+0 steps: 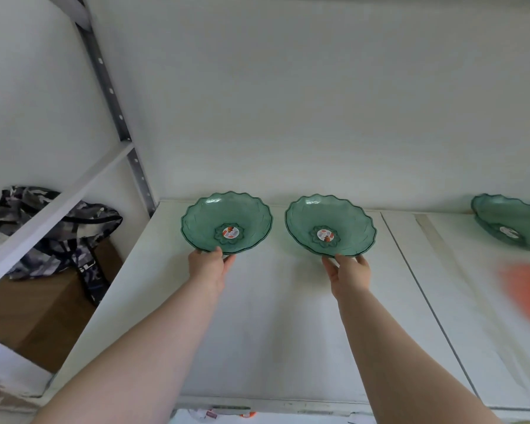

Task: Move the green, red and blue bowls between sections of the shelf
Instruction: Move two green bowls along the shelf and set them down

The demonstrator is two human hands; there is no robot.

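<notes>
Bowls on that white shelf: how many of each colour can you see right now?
Green bowls: 3, the left bowl and the middle bowl, each held at its near rim by a hand, and a third bowl cut off at the right edge.
Orange-red blur: 1, too smeared to tell if it is a bowl.
Blue bowls: 0.
Total: 3 certain bowls.

Two bowls stood side by side at the back of the shelf board (257,316), near the wall: the left bowl (226,222) and the right bowl (330,225), a little apart. A third bowl (511,221) sat far right, on the next section. Left of the shelf, lower, a bag (52,228) lay on a box (34,313).
</notes>
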